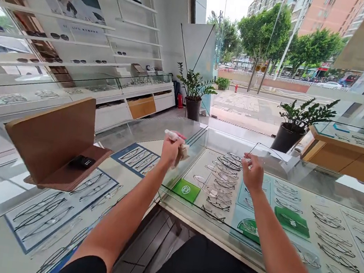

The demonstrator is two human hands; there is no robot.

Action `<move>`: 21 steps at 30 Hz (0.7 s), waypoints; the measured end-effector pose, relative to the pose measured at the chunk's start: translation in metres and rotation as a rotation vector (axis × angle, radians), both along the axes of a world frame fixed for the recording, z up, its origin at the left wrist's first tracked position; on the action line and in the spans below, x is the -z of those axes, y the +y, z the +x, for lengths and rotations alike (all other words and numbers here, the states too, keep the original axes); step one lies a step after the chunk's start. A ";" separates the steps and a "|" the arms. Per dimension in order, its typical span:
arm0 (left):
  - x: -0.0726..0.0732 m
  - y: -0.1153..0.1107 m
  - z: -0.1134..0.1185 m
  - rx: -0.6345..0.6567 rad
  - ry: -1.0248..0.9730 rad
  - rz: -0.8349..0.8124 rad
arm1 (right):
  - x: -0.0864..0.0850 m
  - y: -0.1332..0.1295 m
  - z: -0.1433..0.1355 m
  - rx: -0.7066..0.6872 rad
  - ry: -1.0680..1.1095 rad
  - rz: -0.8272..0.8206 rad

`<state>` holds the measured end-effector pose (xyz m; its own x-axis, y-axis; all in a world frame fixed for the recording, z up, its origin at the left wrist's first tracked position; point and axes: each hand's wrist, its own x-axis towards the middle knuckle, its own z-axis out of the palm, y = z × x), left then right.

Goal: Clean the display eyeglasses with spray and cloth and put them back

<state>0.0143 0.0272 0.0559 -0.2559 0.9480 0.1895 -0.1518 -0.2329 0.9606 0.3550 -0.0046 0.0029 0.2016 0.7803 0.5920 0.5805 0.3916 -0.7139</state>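
My left hand [171, 148] is closed around a small white and pink bottle [174, 135] and a crumpled beige cloth [183, 152], above the glass counter where two display cases meet. My right hand [252, 171] pinches a thin-framed pair of glasses [263, 147] above the right case. The lower ends of that pair are partly hidden by my fingers. Beneath the glass lie rows of eyeglasses [224, 188], a green card [186, 191] and a green case [292, 221].
On the left counter stands a brown box [58, 139] with a small black object [82, 162] at its base. Potted plants [192, 108] [287, 136] stand beyond the counter by the glass front. Wall shelves [80, 44] with sunglasses are at the left.
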 end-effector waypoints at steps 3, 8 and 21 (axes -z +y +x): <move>-0.017 0.016 0.070 0.250 -0.128 0.098 | -0.001 -0.001 -0.001 0.013 0.029 -0.021; -0.030 0.028 0.132 0.687 -0.289 0.042 | 0.002 0.005 0.001 0.045 0.014 -0.014; 0.003 0.041 0.135 0.954 -0.164 -0.095 | -0.008 -0.003 -0.010 -0.220 0.196 -0.136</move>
<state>0.1493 0.0678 0.0533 0.6114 0.7802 0.1321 -0.3703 0.1345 0.9191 0.3451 -0.0080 0.0110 0.1191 0.8869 0.4463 0.3387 0.3862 -0.8580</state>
